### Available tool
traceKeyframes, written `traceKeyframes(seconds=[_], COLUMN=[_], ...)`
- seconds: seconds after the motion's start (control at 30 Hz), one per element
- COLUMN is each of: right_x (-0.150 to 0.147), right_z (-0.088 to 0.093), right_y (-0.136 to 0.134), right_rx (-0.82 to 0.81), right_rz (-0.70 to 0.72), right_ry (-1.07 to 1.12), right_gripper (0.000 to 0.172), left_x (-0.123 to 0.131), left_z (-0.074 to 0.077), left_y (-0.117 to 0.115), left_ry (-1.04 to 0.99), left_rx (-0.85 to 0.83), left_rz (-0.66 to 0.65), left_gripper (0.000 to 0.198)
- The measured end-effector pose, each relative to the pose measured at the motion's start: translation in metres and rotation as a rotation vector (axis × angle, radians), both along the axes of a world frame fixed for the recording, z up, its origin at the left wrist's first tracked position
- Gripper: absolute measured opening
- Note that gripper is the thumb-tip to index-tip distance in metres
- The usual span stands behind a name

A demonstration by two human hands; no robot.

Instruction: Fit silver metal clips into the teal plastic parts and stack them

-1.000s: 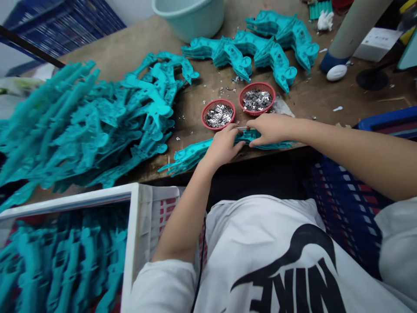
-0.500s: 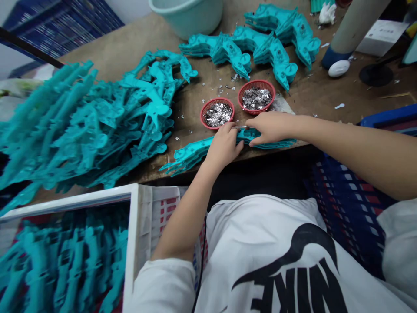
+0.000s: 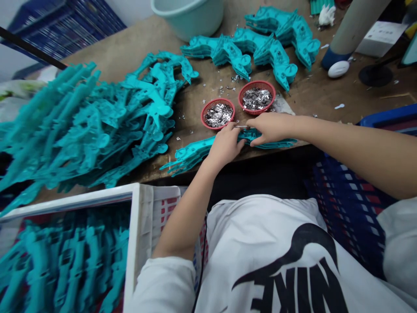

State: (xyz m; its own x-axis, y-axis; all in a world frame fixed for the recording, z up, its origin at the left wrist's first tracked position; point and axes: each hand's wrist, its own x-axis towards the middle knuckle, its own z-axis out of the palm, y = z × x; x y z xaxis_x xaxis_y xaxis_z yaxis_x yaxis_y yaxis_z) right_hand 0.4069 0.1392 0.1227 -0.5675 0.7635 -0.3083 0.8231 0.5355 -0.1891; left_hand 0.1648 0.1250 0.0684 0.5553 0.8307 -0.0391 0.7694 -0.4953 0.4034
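Observation:
A stack of thin teal plastic parts (image 3: pixel 193 152) lies along the table's front edge, under both hands. My left hand (image 3: pixel 225 147) is curled over the stack's middle, thumb on the near side and fingers on the far side. Close beside it, my right hand (image 3: pixel 269 129) is bent over the stack with its thumb and fingers pinched down. A thin shiny metal piece (image 3: pixel 241 127) shows between the fingertips of both hands; its full shape is hidden. Just beyond stand two red baskets, the left basket (image 3: pixel 202 116) and the right basket (image 3: pixel 273 96), holding small metal clips.
A big heap of teal parts (image 3: pixel 87 121) covers the table's left side. Stacked teal parts (image 3: pixel 224 51) lie behind the baskets, near a pale basin (image 3: pixel 192 19). A white crate (image 3: pixel 138 226) stands lower left, a blue crate (image 3: pixel 345 204) at right. A grey post (image 3: pixel 355 30) rises back right.
The whole view has shifted very slightly. Both hands stay over the stack with the metal piece between them; nothing else visibly differs.

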Motion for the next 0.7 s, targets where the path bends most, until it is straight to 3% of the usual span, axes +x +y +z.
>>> traceKeyframes(seconds=[0.2, 0.6, 0.7], right_x=[0.002, 0.001, 0.002], right_z=[-0.003, -0.005, -0.005], right_y=[0.003, 0.004, 0.004], right_rx=[-0.007, 0.034, 0.024], right_rz=[-0.004, 0.027, 0.017], right_ry=[0.048, -0.002, -0.008], right_gripper=[0.072, 0.069, 0.071], left_x=[-0.008, -0.01, -0.011], left_z=[0.007, -0.002, 0.0], left_y=[0.01, 0.025, 0.022], left_ry=[-0.017, -0.168, -0.191], left_rx=[-0.086, -0.187, -0.191], left_rz=[-0.052, 0.006, 0.051], left_gripper=[0.055, 0.013, 0.024])
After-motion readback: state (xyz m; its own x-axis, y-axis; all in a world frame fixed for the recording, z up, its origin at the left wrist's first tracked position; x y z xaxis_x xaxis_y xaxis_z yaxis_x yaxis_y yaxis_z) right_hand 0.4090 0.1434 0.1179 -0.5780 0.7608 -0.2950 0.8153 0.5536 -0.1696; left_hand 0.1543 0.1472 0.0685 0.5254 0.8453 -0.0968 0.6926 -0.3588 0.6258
